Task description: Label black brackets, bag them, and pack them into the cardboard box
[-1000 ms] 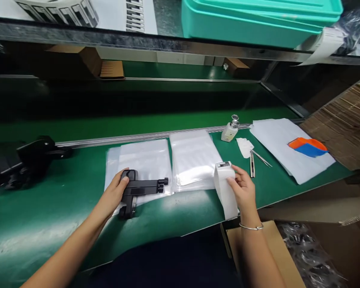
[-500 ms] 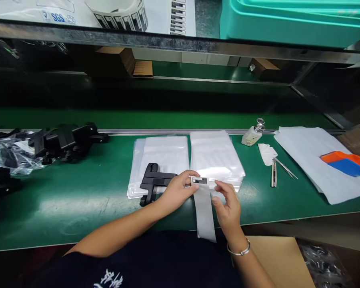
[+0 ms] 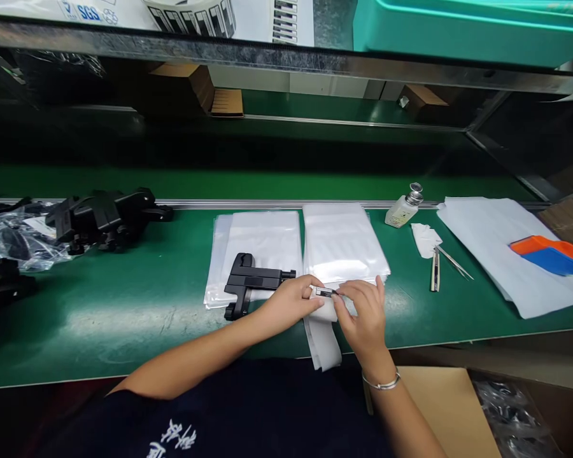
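Label strip [image 3: 323, 313] | btwn L hand [image 3: 289, 301] & R hand [image 3: 363, 316] | both hands pinching it

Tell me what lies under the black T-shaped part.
The black T-shaped part lies on the left stack of clear plastic bags, its near end reaching over the green tabletop. Whatever its body covers is hidden.

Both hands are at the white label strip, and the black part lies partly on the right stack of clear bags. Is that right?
Wrong stack: the head view shows the black part lying partly on the left stack of clear bags. The left hand and right hand are both at the white label strip, as you say.
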Available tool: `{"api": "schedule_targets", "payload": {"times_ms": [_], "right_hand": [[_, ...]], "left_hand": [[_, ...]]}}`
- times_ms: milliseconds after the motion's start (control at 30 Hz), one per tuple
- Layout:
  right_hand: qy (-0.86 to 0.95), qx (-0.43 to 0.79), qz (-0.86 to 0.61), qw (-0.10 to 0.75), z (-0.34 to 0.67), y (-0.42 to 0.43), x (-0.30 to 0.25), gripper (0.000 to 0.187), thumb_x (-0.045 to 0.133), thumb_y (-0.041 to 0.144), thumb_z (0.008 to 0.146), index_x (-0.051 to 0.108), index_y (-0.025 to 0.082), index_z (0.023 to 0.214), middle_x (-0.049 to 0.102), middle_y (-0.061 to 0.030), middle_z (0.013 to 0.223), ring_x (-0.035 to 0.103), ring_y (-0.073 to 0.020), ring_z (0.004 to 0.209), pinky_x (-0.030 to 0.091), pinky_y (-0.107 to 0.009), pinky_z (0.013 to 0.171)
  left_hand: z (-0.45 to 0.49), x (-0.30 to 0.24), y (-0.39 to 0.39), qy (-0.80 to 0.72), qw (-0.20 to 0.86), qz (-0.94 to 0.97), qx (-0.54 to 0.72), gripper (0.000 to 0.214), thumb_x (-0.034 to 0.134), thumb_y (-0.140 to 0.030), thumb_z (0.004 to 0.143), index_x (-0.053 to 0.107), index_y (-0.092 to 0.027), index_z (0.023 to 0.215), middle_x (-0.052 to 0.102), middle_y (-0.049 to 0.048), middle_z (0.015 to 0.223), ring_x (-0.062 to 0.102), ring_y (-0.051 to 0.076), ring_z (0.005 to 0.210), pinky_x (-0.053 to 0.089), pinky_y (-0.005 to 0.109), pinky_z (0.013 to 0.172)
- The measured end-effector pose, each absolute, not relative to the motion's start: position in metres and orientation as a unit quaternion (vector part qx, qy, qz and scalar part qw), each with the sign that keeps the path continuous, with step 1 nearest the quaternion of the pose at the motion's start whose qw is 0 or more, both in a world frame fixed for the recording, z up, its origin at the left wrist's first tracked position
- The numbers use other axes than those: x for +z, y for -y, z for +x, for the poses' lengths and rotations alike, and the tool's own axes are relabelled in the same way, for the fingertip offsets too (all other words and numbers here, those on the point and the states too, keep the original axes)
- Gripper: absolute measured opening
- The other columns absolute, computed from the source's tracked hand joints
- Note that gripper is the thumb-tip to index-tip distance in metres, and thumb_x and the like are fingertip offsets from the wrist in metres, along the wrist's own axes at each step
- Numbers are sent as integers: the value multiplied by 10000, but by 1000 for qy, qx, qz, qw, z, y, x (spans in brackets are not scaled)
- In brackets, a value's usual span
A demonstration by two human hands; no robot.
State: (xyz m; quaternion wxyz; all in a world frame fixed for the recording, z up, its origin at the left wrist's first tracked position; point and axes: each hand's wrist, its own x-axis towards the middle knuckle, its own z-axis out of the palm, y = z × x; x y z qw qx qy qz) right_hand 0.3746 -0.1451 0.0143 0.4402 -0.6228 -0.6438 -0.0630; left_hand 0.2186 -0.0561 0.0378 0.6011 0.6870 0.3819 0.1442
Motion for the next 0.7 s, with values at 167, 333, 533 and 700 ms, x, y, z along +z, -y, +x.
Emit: {"api": "schedule_targets", "payload": {"times_ms": [167,333,533,700], "right_hand": [[652,-44,-582,483,376,155,11,89,557,170,906,595,237,860,681,-13,918,647,-181,945,238,-536,1157],[407,230,-617,633,391,156,7,197,565,362,907,588,253,1070,616,-94,1244,573,-250,1190,436,-508,1037],[347,456,-539,618,392,163,22,632,502,541,901,270,345,1455,447,-122,1482,631,-270,1135,576,-432,836],[331,394,-533,672,400,164,25,666,638,426,834,295,364,1402,438,-121,1487,674,-167,819,582,-327,675]], "left_hand": [[224,24,49,-344,702,609,135,300,647,-335,700,585,-160,936,474,-80,547,408,90,482,290,214,488],[216,29,52,-347,524,728,275,235,539,-292,845,649,-195,1028,713,35,820,664,178,765,513,295,688],[214,59,53,-123,417,875,213,153,599,-377,851,728,-319,911,759,16,1031,681,236,1075,466,465,1043],[247,48,64,26,454,880,141,156,584,-252,863,729,-307,876,732,22,1131,659,221,1125,478,414,1048]]}}
